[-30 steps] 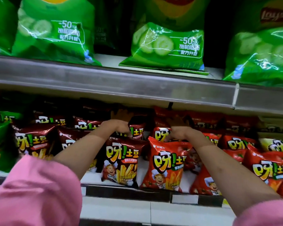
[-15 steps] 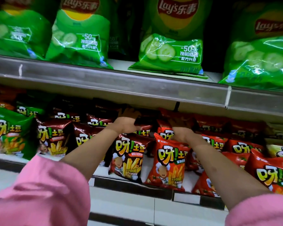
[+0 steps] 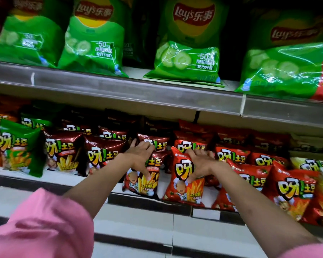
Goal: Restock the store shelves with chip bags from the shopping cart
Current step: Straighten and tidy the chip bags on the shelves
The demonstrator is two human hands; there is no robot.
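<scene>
Your left hand [image 3: 141,157] grips a glossy dark-red foil bag [image 3: 144,179], centre frame. Your right hand [image 3: 199,162] grips the crinkly orange-red bag [image 3: 183,185] beside it.

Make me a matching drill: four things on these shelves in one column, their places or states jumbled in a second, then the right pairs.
1. Lay's bag
2. dark red bag
3. bright red bag
4. small green bag

a. under the right hand
b. upper shelf
c. far left, lower shelf
d. under the left hand

Pairs: 1-b, 2-d, 3-a, 4-c
</scene>
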